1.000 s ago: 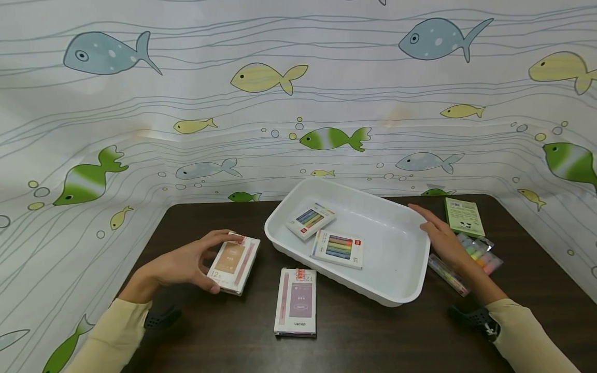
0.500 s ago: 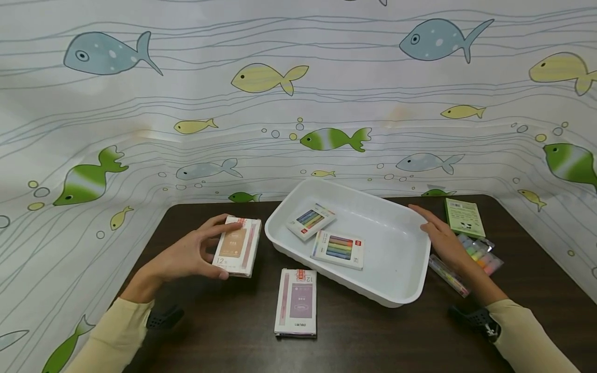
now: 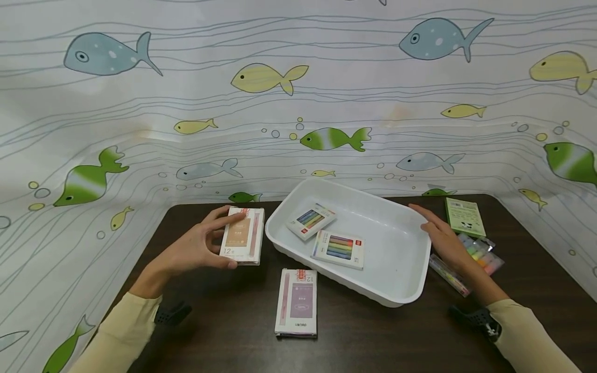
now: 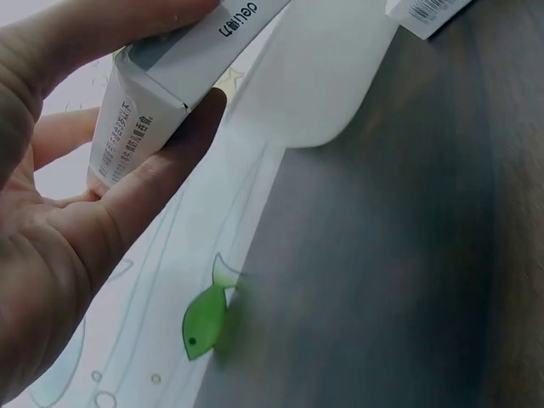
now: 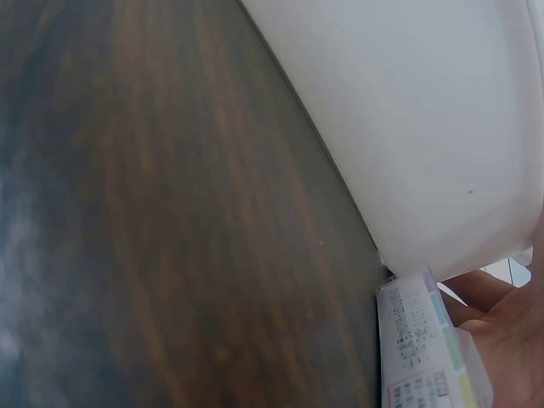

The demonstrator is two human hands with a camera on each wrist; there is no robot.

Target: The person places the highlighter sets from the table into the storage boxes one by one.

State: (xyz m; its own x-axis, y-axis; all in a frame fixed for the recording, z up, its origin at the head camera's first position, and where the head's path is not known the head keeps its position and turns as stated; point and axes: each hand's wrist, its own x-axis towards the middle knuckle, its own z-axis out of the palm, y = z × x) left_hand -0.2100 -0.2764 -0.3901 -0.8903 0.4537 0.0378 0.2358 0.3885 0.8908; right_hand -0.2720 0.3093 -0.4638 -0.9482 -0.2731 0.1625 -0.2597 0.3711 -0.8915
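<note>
My left hand (image 3: 196, 248) grips a white box with an orange-brown panel (image 3: 238, 235), thumb at its near edge and fingers over its far end. In the left wrist view the same box (image 4: 123, 140) shows printed white sides between thumb and fingers. My right hand (image 3: 445, 243) holds the right end of a white plastic tray (image 3: 392, 254), thumb at the rim and fingers along the outside. Two white boxes with windows showing coloured sticks, one farther back (image 3: 311, 221) and one nearer (image 3: 338, 250), lie inside the tray's left half. A matching white box with a purple panel (image 3: 297, 303) lies in front.
Beyond the right hand lie a green box (image 3: 465, 216) and a clear pack of pastel-coloured items (image 3: 482, 255). A narrow clear pack (image 3: 449, 275) lies beside the tray's right end. A fish-patterned cloth (image 3: 270, 114) stands behind the dark table (image 3: 373, 336).
My left hand has moved the orange-brown panelled box away from me and slightly right, turning it more upright towards the tray's left end. The right hand and tray have stayed put.
</note>
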